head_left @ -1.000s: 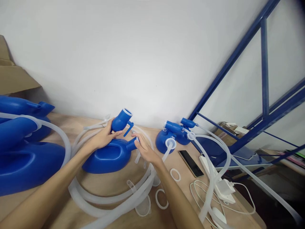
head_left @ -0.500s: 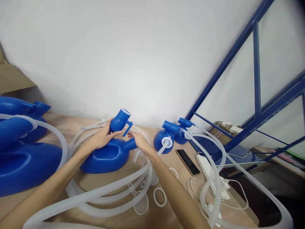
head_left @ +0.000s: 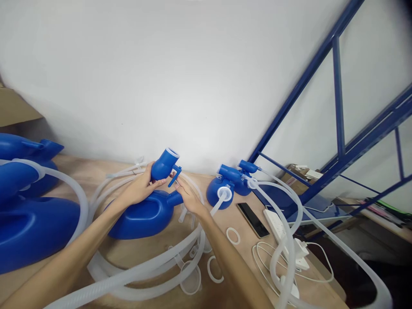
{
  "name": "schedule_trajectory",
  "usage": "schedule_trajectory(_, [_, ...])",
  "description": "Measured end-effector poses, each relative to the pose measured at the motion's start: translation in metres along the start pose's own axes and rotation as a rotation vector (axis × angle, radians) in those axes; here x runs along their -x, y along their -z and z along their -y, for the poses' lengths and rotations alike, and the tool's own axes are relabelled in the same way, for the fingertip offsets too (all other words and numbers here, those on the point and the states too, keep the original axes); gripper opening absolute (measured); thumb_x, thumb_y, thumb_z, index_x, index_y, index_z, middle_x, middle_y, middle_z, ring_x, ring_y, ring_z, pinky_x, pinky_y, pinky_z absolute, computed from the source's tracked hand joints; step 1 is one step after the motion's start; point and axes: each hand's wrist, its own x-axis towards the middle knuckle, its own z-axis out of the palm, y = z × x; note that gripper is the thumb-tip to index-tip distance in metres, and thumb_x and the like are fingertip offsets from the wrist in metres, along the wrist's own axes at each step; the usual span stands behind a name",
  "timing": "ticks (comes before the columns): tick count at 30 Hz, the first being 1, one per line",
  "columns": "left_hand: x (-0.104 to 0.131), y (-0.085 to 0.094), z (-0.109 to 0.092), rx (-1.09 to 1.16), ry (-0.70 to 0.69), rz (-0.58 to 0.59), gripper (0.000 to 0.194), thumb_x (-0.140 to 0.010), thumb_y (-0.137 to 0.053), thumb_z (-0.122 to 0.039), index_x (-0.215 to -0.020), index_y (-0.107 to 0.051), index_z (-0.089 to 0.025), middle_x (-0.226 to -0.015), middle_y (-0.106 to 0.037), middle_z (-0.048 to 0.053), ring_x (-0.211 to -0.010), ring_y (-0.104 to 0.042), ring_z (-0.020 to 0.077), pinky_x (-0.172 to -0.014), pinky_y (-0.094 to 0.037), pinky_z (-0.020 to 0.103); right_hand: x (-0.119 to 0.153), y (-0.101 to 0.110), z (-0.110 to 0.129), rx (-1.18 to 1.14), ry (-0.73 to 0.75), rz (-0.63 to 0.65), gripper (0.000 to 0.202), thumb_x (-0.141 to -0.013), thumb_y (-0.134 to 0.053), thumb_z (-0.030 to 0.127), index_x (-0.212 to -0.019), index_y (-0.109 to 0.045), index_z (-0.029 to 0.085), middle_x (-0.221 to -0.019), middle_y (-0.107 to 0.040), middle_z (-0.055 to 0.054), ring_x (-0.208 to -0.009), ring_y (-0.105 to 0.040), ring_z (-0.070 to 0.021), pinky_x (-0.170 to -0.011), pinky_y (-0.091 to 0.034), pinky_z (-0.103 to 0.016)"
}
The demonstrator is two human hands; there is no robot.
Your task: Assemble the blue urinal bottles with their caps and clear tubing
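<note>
My left hand (head_left: 143,186) is wrapped round a blue spout piece (head_left: 163,165) with a white-rimmed opening that tilts up to the right. A thin blue bracket (head_left: 175,175) sticks out from the piece's right side. My right hand (head_left: 187,195) is beside that bracket, its fingertips at the bracket's lower part; whether they grip it is hard to tell. Below both hands a blue bottle (head_left: 144,219) with a moulded handle lies on the table (head_left: 231,266), its neck pointing right under my right hand. Translucent hoses (head_left: 144,274) loop round the bottle.
Larger blue bottles (head_left: 35,227) stand at the left, beneath a cardboard box (head_left: 19,107). Two small blue bottles (head_left: 219,193) with hoses stand by the wall. A phone (head_left: 253,219), power strip (head_left: 278,227) and white rings (head_left: 233,236) lie at the right, near a blue metal frame (head_left: 339,98).
The spout piece has shifted slightly right in my left hand. My right hand's fingers have come closer to the bracket. The whole view has moved a little.
</note>
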Motion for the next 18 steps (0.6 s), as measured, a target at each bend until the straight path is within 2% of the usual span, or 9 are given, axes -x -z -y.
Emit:
schedule_trajectory(5, [-0.001,-0.001,-0.002,-0.025,0.045,-0.026,0.094,-0.087,-0.053,-0.072,-0.155,-0.025,-0.014,-0.102,-0.070,0.010,-0.090,-0.070,0.0327,-0.082,-0.055,0.044,-0.004,-0.002,-0.010,-0.195,-0.082,-0.027,0.064,-0.095,-0.055,0.064,-0.146,-0.061,0.027,-0.156,-0.055,-0.005,-0.145,-0.051,-0.0276,-0.127,-0.031,-0.048])
schedule_trajectory(8, [-0.001,-0.001,-0.003,-0.051,0.050,-0.041,0.092,-0.086,-0.052,-0.073,-0.153,-0.028,-0.014,-0.091,-0.067,0.006,-0.080,-0.068,0.0302,-0.075,-0.053,0.041,-0.004,-0.007,-0.010,-0.227,-0.127,-0.067,0.067,-0.097,-0.046,0.069,-0.145,-0.062,0.025,-0.147,-0.063,-0.008,-0.134,-0.062,-0.0271,-0.118,-0.043,-0.046])
schedule_trajectory(12, [-0.001,-0.001,0.000,-0.065,0.040,-0.093,0.090,-0.087,-0.052,-0.073,-0.151,-0.032,-0.013,-0.088,-0.065,0.004,-0.078,-0.066,0.0277,-0.073,-0.052,0.038,-0.002,-0.012,0.004,0.021,-0.236,-0.129,0.066,-0.105,-0.028,0.062,-0.136,-0.069,0.021,-0.130,-0.073,-0.011,-0.119,-0.069,-0.0259,-0.112,-0.045,-0.044])
schedule_trajectory(15, [-0.001,0.001,0.003,-0.107,0.058,-0.126,0.090,-0.087,-0.054,-0.075,-0.151,-0.035,-0.014,-0.088,-0.066,0.004,-0.077,-0.066,0.0271,-0.073,-0.052,0.037,-0.001,-0.013,0.017,0.165,-0.282,-0.129,0.059,-0.108,-0.025,0.048,-0.129,-0.072,0.019,-0.123,-0.076,-0.011,-0.118,-0.068,-0.0253,-0.110,-0.044,-0.041])
schedule_trajectory(18, [0.002,0.005,0.002,-0.178,0.057,-0.192,0.085,-0.087,-0.056,-0.074,-0.150,-0.040,-0.018,-0.097,-0.071,0.007,-0.082,-0.069,0.0281,-0.075,-0.052,0.036,0.001,-0.012,0.024,0.251,-0.288,-0.113,0.054,-0.108,-0.029,0.042,-0.114,-0.076,0.018,-0.111,-0.078,-0.011,-0.111,-0.068,-0.0249,-0.104,-0.046,-0.038])
